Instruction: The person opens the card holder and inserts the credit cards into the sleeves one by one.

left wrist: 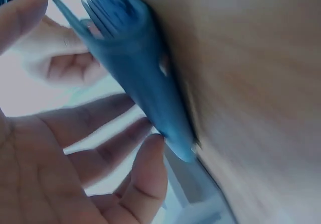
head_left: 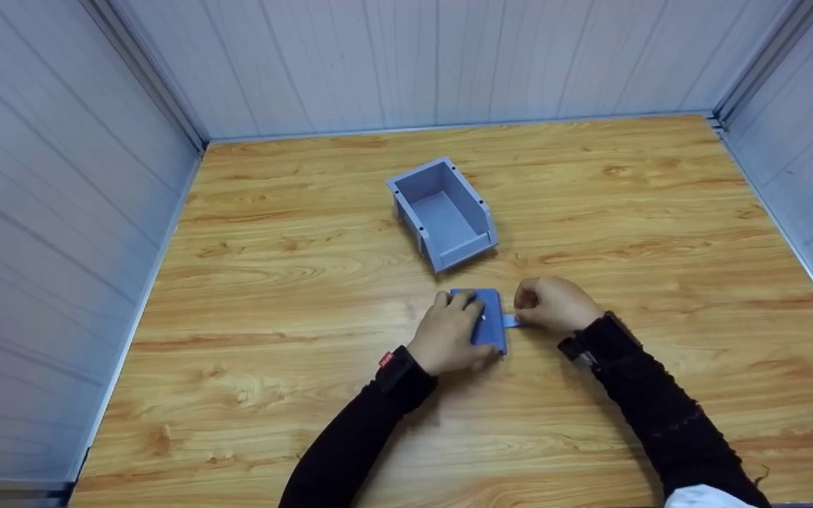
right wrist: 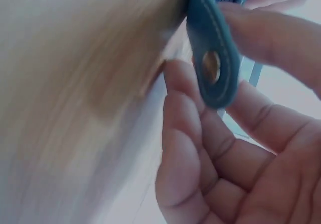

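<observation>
A blue card holder (head_left: 491,321) lies on the table, with several thin leaves between its covers in the left wrist view. My left hand (head_left: 450,337) rests across the cover, its thumb by the near edge; in the left wrist view its fairly straight fingers (left wrist: 108,116) touch the cover. From the right side sticks out a short stitched strap (right wrist: 213,48) with a metal snap. My right hand (head_left: 555,303) pinches this strap near the thumb, the other fingers curled beneath. The exact contact of thumb and strap is partly hidden.
A grey open-fronted bin (head_left: 445,215) stands just beyond the card holder, turned at an angle. Wood-grain tabletop (head_left: 272,282) spreads around both hands. White panel walls (head_left: 406,63) close off the back and both sides.
</observation>
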The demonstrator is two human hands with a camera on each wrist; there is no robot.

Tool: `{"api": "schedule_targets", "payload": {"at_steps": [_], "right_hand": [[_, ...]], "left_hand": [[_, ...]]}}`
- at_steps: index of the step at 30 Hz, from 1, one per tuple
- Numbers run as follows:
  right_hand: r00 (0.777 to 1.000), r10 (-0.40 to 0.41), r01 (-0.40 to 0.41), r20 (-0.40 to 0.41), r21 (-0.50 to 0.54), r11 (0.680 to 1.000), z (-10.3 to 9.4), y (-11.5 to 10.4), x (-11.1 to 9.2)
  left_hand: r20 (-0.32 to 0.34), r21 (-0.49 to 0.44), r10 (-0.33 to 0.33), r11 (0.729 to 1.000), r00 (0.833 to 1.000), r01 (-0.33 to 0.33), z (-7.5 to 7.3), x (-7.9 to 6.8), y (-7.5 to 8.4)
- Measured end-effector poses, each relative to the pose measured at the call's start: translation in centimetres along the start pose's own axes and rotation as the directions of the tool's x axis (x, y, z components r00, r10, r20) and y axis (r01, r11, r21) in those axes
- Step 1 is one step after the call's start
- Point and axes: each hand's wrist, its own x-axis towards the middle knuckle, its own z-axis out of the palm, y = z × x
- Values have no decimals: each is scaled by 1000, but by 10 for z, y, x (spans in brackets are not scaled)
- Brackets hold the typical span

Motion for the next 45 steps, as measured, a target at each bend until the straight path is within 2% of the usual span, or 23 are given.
{"api": "schedule_targets", "payload": {"at_steps": [7, 15, 21, 28, 36, 45], "right_hand": [[998, 37, -36, 50, -20, 999, -3, 1, -14], [997, 74, -73, 11, -44, 996, -6, -3, -19], [998, -32, 30, -48, -25, 999, -3, -11, -16], [982, -168, 169, -91, 1, 986, 6, -21, -7], [977, -200, 201, -73, 2, 980, 15, -29, 5], [969, -231, 230, -81, -29, 973, 23, -31, 13]], "left_hand": [[42, -130, -6, 991, 999, 12, -2, 0, -9], [20, -142, -22, 989, 1000, 25, 2, -4, -7], [11, -125, -26, 992, 1000, 27, 4, -4, -4], [26, -120, -39, 992, 999, 42, 6, -3, -3], [41, -125, -44, 991, 998, 49, 4, -2, -2], [-9, -109, -15, 994, 1000, 14, 4, -6, -2]]}}
